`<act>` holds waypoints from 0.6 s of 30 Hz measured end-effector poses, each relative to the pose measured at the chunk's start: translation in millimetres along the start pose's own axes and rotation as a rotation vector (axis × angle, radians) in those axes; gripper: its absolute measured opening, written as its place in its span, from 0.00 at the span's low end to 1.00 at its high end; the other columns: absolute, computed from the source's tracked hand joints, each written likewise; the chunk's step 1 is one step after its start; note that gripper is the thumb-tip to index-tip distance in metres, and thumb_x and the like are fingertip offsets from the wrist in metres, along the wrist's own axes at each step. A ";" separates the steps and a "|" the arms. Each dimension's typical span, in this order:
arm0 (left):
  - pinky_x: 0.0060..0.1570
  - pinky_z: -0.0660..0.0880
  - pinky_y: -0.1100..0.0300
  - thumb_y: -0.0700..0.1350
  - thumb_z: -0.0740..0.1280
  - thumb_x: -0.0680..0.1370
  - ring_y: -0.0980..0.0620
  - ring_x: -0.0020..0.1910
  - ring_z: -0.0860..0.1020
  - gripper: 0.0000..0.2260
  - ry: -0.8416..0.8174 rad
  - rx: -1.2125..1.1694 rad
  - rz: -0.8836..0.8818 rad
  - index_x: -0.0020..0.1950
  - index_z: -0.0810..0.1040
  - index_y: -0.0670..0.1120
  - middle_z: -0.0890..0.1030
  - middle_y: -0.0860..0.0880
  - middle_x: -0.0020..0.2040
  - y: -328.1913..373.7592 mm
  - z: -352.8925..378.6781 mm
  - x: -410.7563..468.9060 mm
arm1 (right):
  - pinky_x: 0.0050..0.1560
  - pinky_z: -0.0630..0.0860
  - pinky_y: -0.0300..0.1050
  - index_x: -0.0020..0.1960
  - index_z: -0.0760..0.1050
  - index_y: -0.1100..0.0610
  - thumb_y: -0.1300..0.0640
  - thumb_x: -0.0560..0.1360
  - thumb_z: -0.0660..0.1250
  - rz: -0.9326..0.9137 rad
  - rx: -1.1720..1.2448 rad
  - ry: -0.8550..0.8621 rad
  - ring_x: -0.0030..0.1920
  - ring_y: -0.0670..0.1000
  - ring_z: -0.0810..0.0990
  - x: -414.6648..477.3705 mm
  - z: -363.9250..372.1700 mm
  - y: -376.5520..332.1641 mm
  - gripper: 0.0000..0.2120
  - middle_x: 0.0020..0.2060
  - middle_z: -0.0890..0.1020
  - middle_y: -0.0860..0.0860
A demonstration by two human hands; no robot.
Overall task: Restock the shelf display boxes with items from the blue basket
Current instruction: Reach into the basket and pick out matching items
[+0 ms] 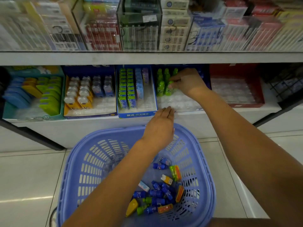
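A blue plastic basket [91,154] stands on the floor below the shelf, with several small blue, green, orange and yellow items [161,194] lying in its bottom. My right hand [186,82] reaches into a display box [178,102] with a clear blister tray and pinches a small green bottle [169,88] standing beside other green bottles [161,82]. My left hand [161,125] hovers above the basket's far rim, fingers together and pointing at the front edge of that box; nothing shows in it.
On the lower shelf, from the left, stand a teal box [32,95], a box of yellow-and-white and blue items [90,94], a blue box of green packets [136,90] and a red box [237,89]. Clear bins [139,25] fill the upper shelf. The floor is tiled.
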State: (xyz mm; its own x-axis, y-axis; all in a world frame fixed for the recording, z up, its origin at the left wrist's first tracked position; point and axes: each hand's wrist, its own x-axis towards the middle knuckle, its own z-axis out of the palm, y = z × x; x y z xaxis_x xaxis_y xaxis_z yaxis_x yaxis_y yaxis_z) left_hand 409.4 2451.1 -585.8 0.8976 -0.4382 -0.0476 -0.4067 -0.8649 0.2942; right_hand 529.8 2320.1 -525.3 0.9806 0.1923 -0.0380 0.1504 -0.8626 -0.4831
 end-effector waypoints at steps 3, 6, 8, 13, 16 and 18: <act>0.75 0.46 0.59 0.47 0.58 0.82 0.46 0.77 0.51 0.30 -0.034 -0.009 -0.010 0.78 0.47 0.41 0.50 0.45 0.79 -0.2 0.1 1.4 | 0.62 0.67 0.39 0.62 0.77 0.61 0.55 0.73 0.71 0.016 -0.011 -0.010 0.63 0.55 0.75 4.1 2.3 -0.7 0.19 0.61 0.78 0.58; 0.75 0.48 0.58 0.47 0.59 0.82 0.46 0.77 0.51 0.30 -0.065 -0.024 -0.028 0.78 0.48 0.41 0.51 0.45 0.79 -0.4 -4.3 3.5 | 0.63 0.67 0.38 0.62 0.77 0.59 0.54 0.73 0.71 0.049 0.003 -0.017 0.63 0.54 0.75 4.1 3.3 -3.3 0.19 0.62 0.78 0.57; 0.74 0.49 0.59 0.48 0.59 0.82 0.47 0.77 0.52 0.29 -0.037 -0.111 -0.025 0.78 0.49 0.42 0.52 0.46 0.79 1.6 -7.6 0.3 | 0.63 0.68 0.38 0.63 0.77 0.59 0.54 0.74 0.70 0.069 -0.019 -0.021 0.63 0.54 0.75 1.0 3.2 -6.3 0.20 0.63 0.78 0.57; 0.57 0.72 0.50 0.44 0.61 0.81 0.43 0.60 0.74 0.17 0.222 -0.404 -0.070 0.69 0.70 0.43 0.73 0.43 0.65 -17.4 17.1 -39.8 | 0.42 0.72 0.41 0.45 0.79 0.59 0.50 0.71 0.72 0.103 0.069 0.227 0.43 0.52 0.80 -46.6 8.5 -16.6 0.11 0.41 0.82 0.54; 0.46 0.75 0.50 0.43 0.58 0.81 0.43 0.47 0.77 0.12 -0.145 -0.313 -0.241 0.62 0.73 0.41 0.77 0.41 0.54 -47.8 67.9 -64.8 | 0.36 0.70 0.40 0.37 0.77 0.56 0.52 0.69 0.74 0.011 -0.010 -0.119 0.34 0.49 0.77 -91.5 48.8 -26.0 0.10 0.33 0.79 0.51; 0.48 0.72 0.53 0.42 0.57 0.81 0.43 0.51 0.77 0.12 -0.481 -0.299 -0.288 0.60 0.74 0.40 0.77 0.42 0.54 -64.9 102.4 -86.7 | 0.39 0.71 0.45 0.40 0.78 0.60 0.58 0.72 0.70 0.024 -0.167 -0.497 0.39 0.57 0.78 -113.2 92.3 -22.3 0.06 0.36 0.80 0.56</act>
State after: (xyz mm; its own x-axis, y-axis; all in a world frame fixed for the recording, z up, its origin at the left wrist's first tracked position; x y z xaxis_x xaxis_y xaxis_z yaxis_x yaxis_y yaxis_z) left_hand 340.6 2520.2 -698.5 0.7588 -0.3196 -0.5676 -0.0330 -0.8891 0.4566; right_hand 403.8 2360.7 -591.0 0.8124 0.3351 -0.4771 0.1863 -0.9246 -0.3322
